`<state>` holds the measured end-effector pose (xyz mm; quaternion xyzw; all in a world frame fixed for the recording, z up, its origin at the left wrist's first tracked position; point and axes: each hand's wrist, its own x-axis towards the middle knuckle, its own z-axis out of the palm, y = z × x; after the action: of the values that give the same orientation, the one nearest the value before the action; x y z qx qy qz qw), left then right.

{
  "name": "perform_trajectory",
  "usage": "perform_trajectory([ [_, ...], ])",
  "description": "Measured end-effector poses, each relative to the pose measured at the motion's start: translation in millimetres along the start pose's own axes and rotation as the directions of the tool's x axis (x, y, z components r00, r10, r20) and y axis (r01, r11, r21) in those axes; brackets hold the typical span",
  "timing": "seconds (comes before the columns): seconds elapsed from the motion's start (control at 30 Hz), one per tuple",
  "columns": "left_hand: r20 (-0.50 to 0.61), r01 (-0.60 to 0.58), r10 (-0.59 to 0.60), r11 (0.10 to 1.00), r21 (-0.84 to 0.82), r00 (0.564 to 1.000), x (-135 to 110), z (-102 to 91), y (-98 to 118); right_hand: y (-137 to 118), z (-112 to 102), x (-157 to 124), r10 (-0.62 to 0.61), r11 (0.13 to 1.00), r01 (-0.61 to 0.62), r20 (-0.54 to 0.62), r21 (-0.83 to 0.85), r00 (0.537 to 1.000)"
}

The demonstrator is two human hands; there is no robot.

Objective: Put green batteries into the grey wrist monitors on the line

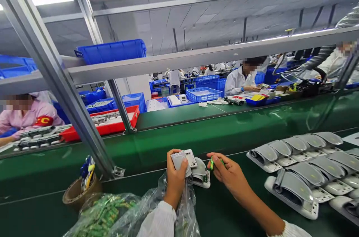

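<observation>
1. Left hand (176,171) clamped on gray cuff units (199,171) over bench (224,211); right hand (228,172), apart from it, pinches green cylinders (211,163) nearby.
2. Loose fingertip pinch could drop cylinders; one-handed hold could let units slip.
3. Clear bag (120,214) crowds left sleeve (159,222), may snag; pen holder (73,194) left, cuff rows (305,173) right.

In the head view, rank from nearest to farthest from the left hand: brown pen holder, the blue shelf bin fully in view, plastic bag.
1. Plastic bag: by the left hand
2. Brown pen holder: farther left
3. Blue shelf bin: upper left
</observation>
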<state>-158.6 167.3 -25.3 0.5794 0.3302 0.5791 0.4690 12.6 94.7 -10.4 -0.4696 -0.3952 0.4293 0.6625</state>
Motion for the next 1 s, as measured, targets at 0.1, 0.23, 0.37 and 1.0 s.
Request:
perform_trajectory([
  [0.1,0.041,0.010,-0.013,0.997,0.076,0.999,-8.0,6.8,2.2,4.6,3.1,-7.2,-0.051,0.994,0.047,-0.037,-0.100,0.998],
  [0.23,0.003,0.093,-0.094,0.990,0.110,0.996,-12.3,15.9,-2.0,7.0,7.2,-21.4,-0.081,0.968,0.075,-0.012,-0.240,0.997],
  [0.37,-0.055,0.168,-0.166,0.986,0.021,0.985,-7.3,16.1,-11.5,16.9,10.3,-32.9,-0.024,0.967,0.040,0.065,-0.252,0.998],
  [1.0,0.076,0.198,-0.205,0.976,0.091,0.976,-9.6,8.4,-18.8,28.2,-18.5,-9.2,-0.238,0.753,0.175,-0.014,-0.634,0.971],
])
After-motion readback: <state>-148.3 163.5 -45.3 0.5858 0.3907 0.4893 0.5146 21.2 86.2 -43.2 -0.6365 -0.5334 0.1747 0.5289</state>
